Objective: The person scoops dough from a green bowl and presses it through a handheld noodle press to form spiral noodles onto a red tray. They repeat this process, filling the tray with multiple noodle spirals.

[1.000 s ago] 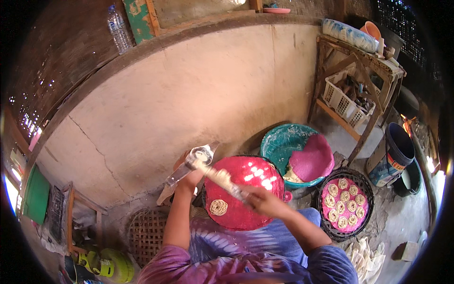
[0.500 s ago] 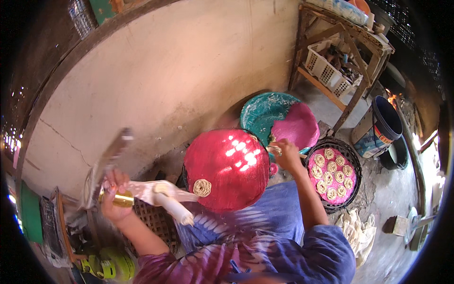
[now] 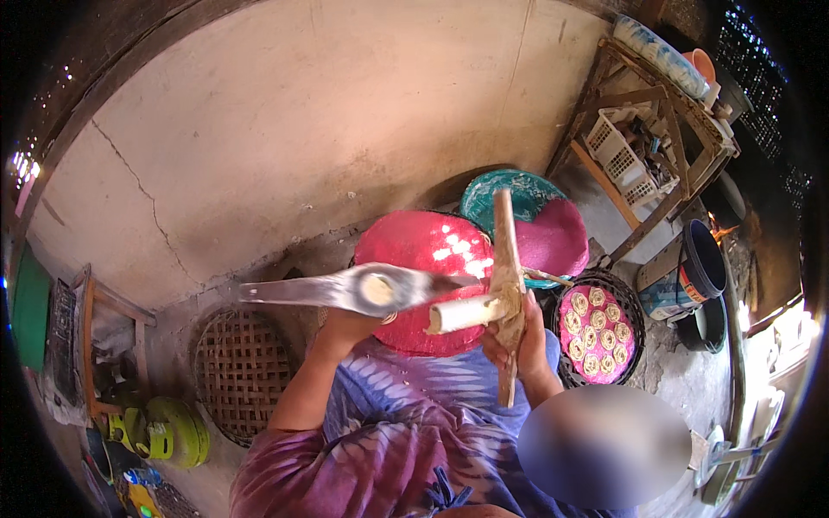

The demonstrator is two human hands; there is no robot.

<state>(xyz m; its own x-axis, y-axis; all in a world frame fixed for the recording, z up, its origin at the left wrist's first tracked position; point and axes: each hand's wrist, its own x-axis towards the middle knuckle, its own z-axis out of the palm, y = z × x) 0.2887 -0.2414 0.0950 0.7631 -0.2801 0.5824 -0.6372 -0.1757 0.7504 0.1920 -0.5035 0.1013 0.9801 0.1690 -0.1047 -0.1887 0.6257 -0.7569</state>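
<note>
My left hand point(image 3: 344, 328) is closed under a two-handled press body point(image 3: 377, 289), a long flat bar with dough showing in its round central opening. My right hand point(image 3: 525, 347) grips a wooden plunger bar point(image 3: 506, 259) upright, its pale, dough-smeared cylinder point(image 3: 462, 314) pointing left toward the press body. The two parts are apart. Beneath them, a round tray covered in pink-red point(image 3: 414, 237) lies at my lap. Part of a coiled noodle-dough swirl shows beside my left hand; the press hides much of the tray.
A teal basin point(image 3: 484, 186) with a pink mass point(image 3: 557, 237) stands beyond the tray. To the right, a dark woven basket point(image 3: 635, 289) holds several dough swirls on pink. Buckets point(image 3: 704, 259) and a wooden rack point(image 3: 643, 223) stand farther right. A woven basket point(image 3: 242, 371) and green gas cylinder point(image 3: 177, 432) lie left.
My right hand has come from the basin's edge and taken the plunger bar, which lay across the press. My left hand has brought the press body rightward over the tray.
</note>
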